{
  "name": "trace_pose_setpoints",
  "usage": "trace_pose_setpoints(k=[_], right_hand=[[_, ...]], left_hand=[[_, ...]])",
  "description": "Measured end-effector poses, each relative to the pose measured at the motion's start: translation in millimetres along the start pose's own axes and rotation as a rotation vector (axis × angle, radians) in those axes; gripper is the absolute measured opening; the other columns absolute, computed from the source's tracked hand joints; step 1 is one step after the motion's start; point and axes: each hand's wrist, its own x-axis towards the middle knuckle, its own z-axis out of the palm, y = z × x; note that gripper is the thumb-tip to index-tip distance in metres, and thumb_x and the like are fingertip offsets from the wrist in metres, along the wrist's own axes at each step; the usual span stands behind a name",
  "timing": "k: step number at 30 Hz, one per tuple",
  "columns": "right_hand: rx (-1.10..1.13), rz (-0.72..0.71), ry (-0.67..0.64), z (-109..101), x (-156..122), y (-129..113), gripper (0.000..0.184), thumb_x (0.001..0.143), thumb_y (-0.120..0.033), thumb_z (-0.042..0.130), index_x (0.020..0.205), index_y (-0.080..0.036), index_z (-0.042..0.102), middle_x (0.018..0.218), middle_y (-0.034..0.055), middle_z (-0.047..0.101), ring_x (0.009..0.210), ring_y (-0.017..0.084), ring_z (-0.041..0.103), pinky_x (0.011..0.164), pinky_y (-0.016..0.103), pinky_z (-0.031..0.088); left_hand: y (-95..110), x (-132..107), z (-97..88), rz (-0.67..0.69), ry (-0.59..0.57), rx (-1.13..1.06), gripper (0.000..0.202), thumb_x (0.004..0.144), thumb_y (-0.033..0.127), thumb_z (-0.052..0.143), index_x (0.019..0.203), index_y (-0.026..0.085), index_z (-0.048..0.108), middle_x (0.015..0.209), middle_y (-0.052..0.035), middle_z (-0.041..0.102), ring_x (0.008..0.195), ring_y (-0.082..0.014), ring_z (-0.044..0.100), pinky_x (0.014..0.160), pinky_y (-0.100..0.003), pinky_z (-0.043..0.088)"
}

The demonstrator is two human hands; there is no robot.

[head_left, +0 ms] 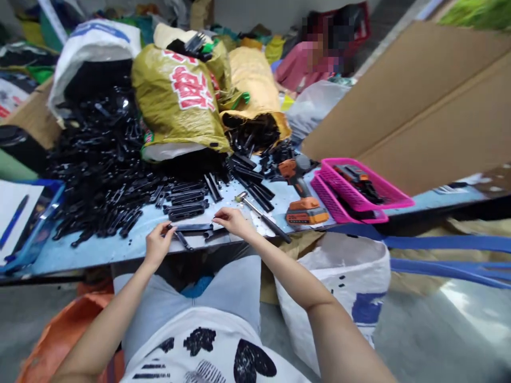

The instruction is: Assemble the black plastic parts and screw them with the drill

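Note:
At the front edge of the table, my left hand [158, 243] is closed in a pinch at the left end of a narrow black part [182, 240], which slants down toward the edge. A longer black bar [195, 227] lies level between my hands. My right hand [233, 221] has thumb and fingertips pressed together just above the bar's right end; whatever is between them is too small to tell. Another short black piece [214, 234] lies beneath my right fingers. Just behind, several black parts [187, 202] are stacked in a row.
A hammer [265, 217] and an orange cordless drill [303, 194] lie at right, beside pink baskets [371, 199]. Loose black parts [107, 159] heap at left, near a yellow sack [179, 106]. A white sack [339, 287] stands below the edge. A person [305, 66] sits behind.

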Motion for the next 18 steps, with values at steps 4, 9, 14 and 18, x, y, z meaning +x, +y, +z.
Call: trace_pose_setpoints(k=[4, 9, 14, 18], right_hand=[[-0.204, -0.035, -0.053, 3.4, -0.5, -9.7, 0.013, 0.08, -0.03, 0.062, 0.078, -0.018, 0.063, 0.076, 0.0019, 0.066, 0.069, 0.013, 0.061, 0.066, 0.023, 0.046], [-0.487, -0.149, -0.127, 2.8, -4.0, -27.6, 0.008, 0.086, -0.024, 0.057, 0.081, -0.018, 0.061, 0.081, 0.0035, 0.064, 0.07, 0.013, 0.059, 0.066, 0.023, 0.043], [-0.702, -0.23, -0.232, 7.4, -8.7, -40.6, 0.012, 0.09, -0.02, 0.05, 0.084, -0.018, 0.06, 0.083, 0.0053, 0.062, 0.072, 0.015, 0.058, 0.063, 0.023, 0.04], [-0.748, -0.28, -0.259, 9.9, -8.4, -38.8, 0.017, 0.093, -0.022, 0.046, 0.087, -0.018, 0.061, 0.085, 0.0067, 0.063, 0.074, 0.016, 0.06, 0.063, 0.023, 0.041]], left_hand=[[-2.6, -5.0, 3.7, 0.017, 0.098, 0.0, 0.029, 0.081, 0.039, 0.06, 0.096, 0.015, 0.065, 0.084, -0.0054, 0.069, 0.075, -0.0164, 0.066, 0.073, -0.029, 0.053], [-3.4, 6.0, 10.4, 0.159, 0.099, 0.1, 0.024, 0.085, 0.034, 0.058, 0.097, 0.015, 0.063, 0.086, -0.0065, 0.07, 0.073, -0.0158, 0.065, 0.072, -0.029, 0.053], [-6.3, 8.6, 10.7, 0.361, 0.041, 0.261, 0.025, 0.091, 0.029, 0.048, 0.106, 0.013, 0.061, 0.092, -0.0104, 0.069, 0.079, -0.0183, 0.066, 0.075, -0.032, 0.054], [-6.2, 6.3, 1.7, 0.582, -0.121, 0.397, 0.029, 0.093, 0.026, 0.044, 0.115, 0.014, 0.058, 0.099, -0.0136, 0.068, 0.093, -0.0227, 0.065, 0.082, -0.038, 0.053]])
